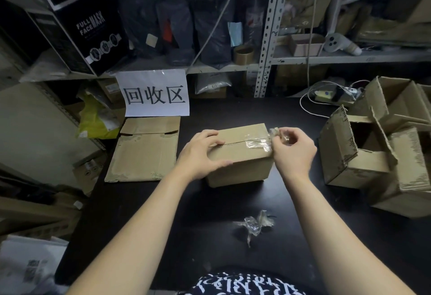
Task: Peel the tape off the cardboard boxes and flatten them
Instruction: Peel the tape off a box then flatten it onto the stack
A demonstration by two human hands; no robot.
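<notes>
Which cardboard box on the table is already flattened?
The box on the left, below the white sign: it lies flat. The middle box is closed; the boxes at right stand open.

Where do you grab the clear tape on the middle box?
Pinch the crumpled loose end of the tape at the right edge of the box, coming from the right. That end stands up off the cardboard; the rest lies flat along the seam.
</notes>
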